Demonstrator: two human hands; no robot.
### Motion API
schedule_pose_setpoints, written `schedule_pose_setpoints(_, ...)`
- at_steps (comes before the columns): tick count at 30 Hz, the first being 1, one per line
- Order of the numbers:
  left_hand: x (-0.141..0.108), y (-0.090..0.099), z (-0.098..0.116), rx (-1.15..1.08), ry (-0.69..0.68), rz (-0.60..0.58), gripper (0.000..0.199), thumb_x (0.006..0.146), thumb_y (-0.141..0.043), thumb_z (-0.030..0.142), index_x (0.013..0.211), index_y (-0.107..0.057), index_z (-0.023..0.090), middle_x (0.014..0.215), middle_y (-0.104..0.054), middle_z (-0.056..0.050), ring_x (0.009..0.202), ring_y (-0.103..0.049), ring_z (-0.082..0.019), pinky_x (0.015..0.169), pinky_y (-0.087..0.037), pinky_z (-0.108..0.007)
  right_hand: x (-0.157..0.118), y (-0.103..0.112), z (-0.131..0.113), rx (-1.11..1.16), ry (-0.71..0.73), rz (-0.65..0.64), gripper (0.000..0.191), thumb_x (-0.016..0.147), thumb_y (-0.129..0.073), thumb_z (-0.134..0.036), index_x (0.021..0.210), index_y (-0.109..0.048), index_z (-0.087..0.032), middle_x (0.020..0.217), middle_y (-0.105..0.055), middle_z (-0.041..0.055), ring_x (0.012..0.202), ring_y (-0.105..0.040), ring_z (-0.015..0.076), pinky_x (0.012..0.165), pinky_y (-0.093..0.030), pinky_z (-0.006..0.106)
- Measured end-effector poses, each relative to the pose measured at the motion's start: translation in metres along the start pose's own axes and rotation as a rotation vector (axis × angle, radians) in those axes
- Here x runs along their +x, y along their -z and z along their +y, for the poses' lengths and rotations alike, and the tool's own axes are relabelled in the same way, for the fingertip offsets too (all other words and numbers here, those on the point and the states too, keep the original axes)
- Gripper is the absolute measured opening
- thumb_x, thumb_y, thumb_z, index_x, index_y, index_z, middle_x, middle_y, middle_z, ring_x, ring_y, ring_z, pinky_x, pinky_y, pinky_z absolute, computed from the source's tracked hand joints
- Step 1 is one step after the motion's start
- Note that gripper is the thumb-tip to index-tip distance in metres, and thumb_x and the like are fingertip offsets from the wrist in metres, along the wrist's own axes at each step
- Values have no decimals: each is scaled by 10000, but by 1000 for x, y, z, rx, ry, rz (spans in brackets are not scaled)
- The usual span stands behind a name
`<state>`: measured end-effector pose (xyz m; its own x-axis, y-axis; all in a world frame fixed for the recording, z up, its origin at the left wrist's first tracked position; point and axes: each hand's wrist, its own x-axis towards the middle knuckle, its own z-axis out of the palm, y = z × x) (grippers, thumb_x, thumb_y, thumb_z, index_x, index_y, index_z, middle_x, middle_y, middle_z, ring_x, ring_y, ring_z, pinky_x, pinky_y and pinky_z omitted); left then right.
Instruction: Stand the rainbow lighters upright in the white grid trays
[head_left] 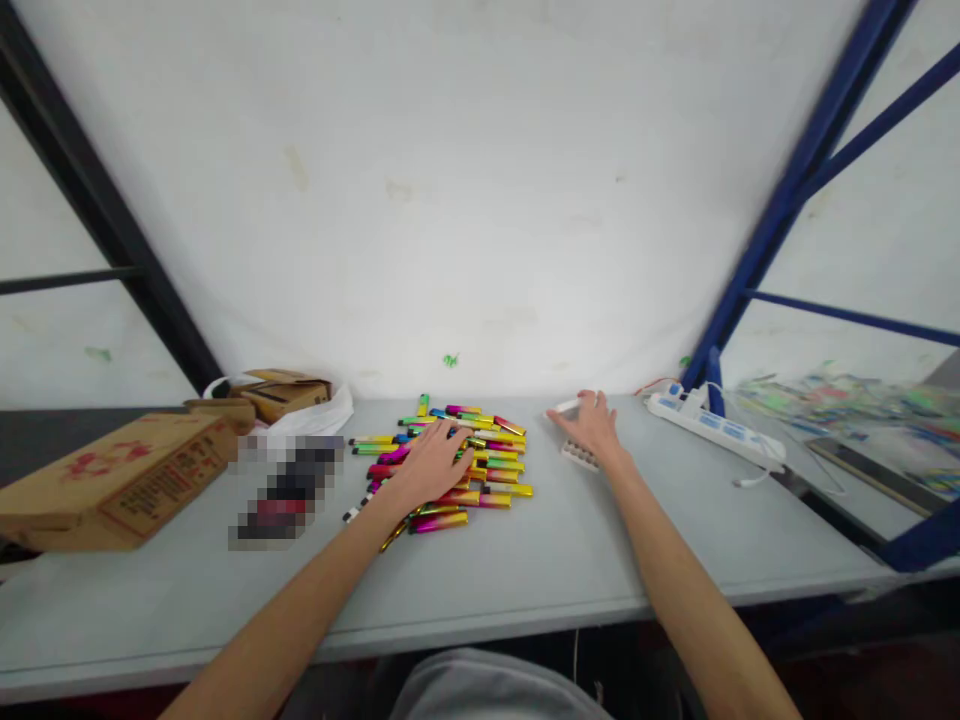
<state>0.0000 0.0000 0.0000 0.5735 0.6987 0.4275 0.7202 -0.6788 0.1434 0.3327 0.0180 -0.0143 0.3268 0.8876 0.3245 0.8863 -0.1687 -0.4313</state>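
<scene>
- Clock centred on the tube pile, 12 toward the wall.
- Metallic colour-fade tubes (504,465) lie mid-bench (525,575), crossed and overlapping. I'd expect them to roll if the stack gets pushed.
- My left hand (441,455) is palm-down on the pile, fingers loosely spread. Can't tell if it's pinching a tube. Risk: dragging neighbours along, since they touch.
- My right hand (592,428) is at 3 o'clock, thumb and fingers apart over the white holed tray (579,455). Can't tell if it's gripped. Risk: one-sided pressure could tip or skid it.
- Magenta-yellow tube (440,522) at 6 sits on the near fringe; a forearm sweep could send it toward the front edge.
- Power strip (716,430) is further out at 3; a wide right elbow might snag its cable (750,482).
- Cardboard box (161,475) at 9 is well apart. Low concern.
</scene>
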Motion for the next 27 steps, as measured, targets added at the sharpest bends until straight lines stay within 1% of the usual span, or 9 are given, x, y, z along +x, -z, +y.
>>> schedule_pose_setpoints(2,-1,1,2,7,6,-6,348,1018,-459,388,1284,-612,222,1314,-593,-125,1269,-545,-309,1106,-451,-520,-1,-4,3,-116,-23,-132,843,864,-621,-700,1422,-462,-89,1477,-453,300,1446,-362,437,1178,-219,654)
schedule_pose_setpoints(5,-2,1,4,9,7,-8,387,1021,-466,433,1307,-607,216,1335,-587,-130,1286,-535,-313,1117,-441,-524,-2,-6,6,-187,-18,-213,851,871,-595,-730,1430,-495,-96,1539,-394,311,1475,-323,453,1172,-205,675)
schedule_pose_setpoints(8,-1,3,3,-8,16,-8,386,1028,-456,444,1286,-622,209,1328,-589,-136,1285,-540,-312,1109,-454,-519,-3,-4,4,-186,5,-201,890,858,-603,-754,1480,-480,-129,1593,-328,303,1503,-274,467,1167,-196,703)
schedule_pose_setpoints(11,1,10,1,-24,16,4,397,1044,-427,430,1306,-610,193,1337,-576,-142,1300,-537,-299,1135,-441,-504,-4,1,-1,-150,50,-114,812,905,-591,-704,1493,-490,-154,1596,-330,289,1495,-302,466,1164,-218,707)
schedule_pose_setpoints(13,0,16,0,-22,6,18,410,1041,-441,436,1311,-609,179,1341,-573,-147,1310,-528,-297,1162,-415,-501,-4,2,-5,-110,138,-37,697,953,-575,-625,1452,-537,-140,1579,-358,283,1487,-334,441,1174,-261,664)
schedule_pose_setpoints(17,-9,23,5,3,3,0,452,1003,-522,492,1354,-611,222,1390,-563,-141,1341,-500,-324,1170,-390,-542,-10,-6,-22,29,459,15,502,1007,-554,-477,1375,-598,-138,1504,-489,238,1446,-434,341,1182,-358,539)
schedule_pose_setpoints(21,-20,16,20,28,-48,-93,567,976,-528,611,1475,-537,342,1535,-483,-117,1446,-404,-373,1185,-303,-656,-27,-18,-51,92,686,-149,382,1056,-482,-400,1304,-664,-174,1380,-645,171,1331,-571,286,1180,-369,511)
schedule_pose_setpoints(23,-23,11,24,48,-64,-129,599,966,-517,653,1495,-519,372,1577,-456,-111,1480,-362,-395,1186,-246,-708,-35,-20,-65,116,761,-246,345,1066,-460,-352,1248,-706,-192,1299,-704,138,1247,-634,252,1149,-409,445)
schedule_pose_setpoints(27,-24,8,18,91,-36,-151,580,984,-496,633,1498,-525,365,1592,-450,-116,1496,-349,-411,1176,-248,-721,-34,-9,-72,165,787,-258,376,1079,-412,-338,1243,-709,-174,1248,-730,123,1172,-666,237,1084,-463,374)
